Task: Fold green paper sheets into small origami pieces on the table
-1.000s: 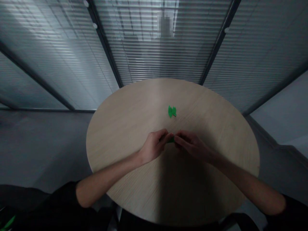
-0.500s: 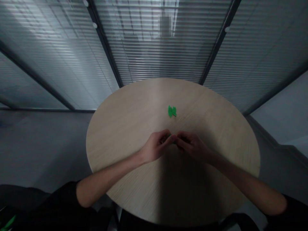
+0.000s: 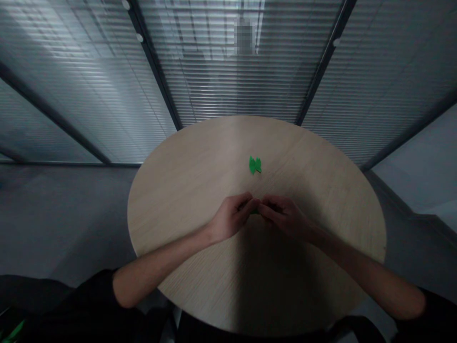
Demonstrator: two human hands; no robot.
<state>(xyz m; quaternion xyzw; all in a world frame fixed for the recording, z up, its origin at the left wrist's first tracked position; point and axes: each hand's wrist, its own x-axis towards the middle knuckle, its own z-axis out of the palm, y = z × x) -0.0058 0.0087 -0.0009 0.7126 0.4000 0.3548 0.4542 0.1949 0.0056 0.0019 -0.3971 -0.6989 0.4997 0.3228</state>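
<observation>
My left hand (image 3: 233,216) and my right hand (image 3: 282,216) meet over the middle of the round table, fingertips touching or nearly so. Both are closed in a pinch. Between the fingertips shows a sliver of a small dark green piece (image 3: 254,212), mostly covered by the fingers, so its shape stays hidden. Just beyond the hands, two bright green leaf-shaped pieces (image 3: 253,165) lie side by side on the tabletop, close together or touching.
The round light-wood table (image 3: 178,190) stands before glass partitions with blinds (image 3: 235,95) and dark frames. Grey floor (image 3: 71,214) shows on the left. A bright green strip (image 3: 16,329) appears at the lower left corner.
The left thumb has drawn back a little from the right fingers, and a bit of green now shows beneath the fingertips. The leaf-shaped pieces have stayed put.
</observation>
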